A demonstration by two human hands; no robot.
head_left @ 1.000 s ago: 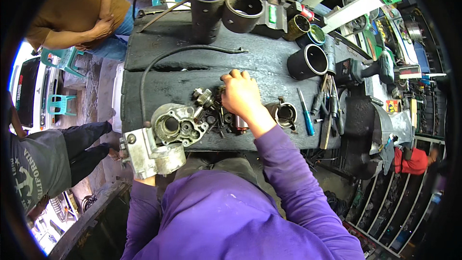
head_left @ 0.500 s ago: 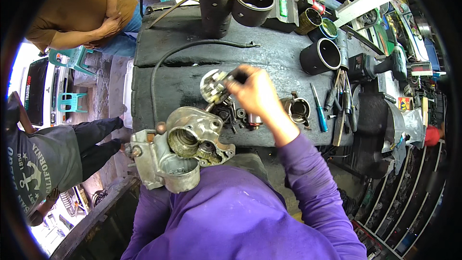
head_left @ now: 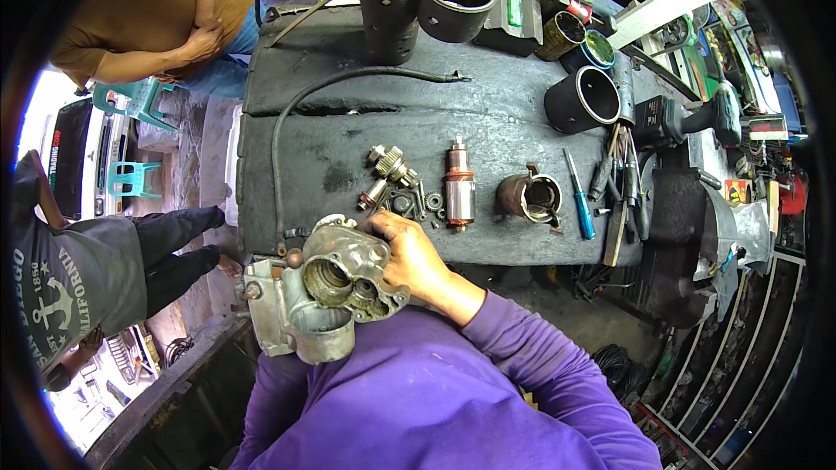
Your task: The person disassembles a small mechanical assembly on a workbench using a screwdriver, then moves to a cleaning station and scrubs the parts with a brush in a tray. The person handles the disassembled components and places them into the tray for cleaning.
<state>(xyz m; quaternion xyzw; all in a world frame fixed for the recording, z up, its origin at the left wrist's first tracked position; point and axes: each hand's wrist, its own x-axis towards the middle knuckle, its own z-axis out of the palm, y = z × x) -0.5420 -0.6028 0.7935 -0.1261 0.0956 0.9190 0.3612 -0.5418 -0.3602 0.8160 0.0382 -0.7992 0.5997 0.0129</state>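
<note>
A grey cast-metal starter motor housing [head_left: 324, 318], with round open bores, is held above my lap at the table's near edge. My right hand [head_left: 416, 252] is closed against its right side, fingertips partly hidden behind it. The left sleeve runs up beneath the housing, which hides my left hand. Beyond it on the table lie a toothed gear shaft [head_left: 394, 165], a small cylindrical metal part [head_left: 372, 194] and several small gears and pins [head_left: 422, 202]. To their right, an armature [head_left: 460, 187] with copper bands lies lengthwise. A short brown-black metal cylinder [head_left: 531, 198] sits further right.
On the dark table [head_left: 366, 135] lie a black hose [head_left: 280, 144], a blue-handled screwdriver [head_left: 582, 200] and pliers [head_left: 605, 176]. Black cylinders [head_left: 392, 9] stand at the far side, with a cordless drill [head_left: 688, 120] at right. Two people [head_left: 139, 26] are at left.
My right hand has come back from above the table, where it held a shiny round metal part, to the housing's side. That round part no longer shows clearly. The armature is uncovered.
</note>
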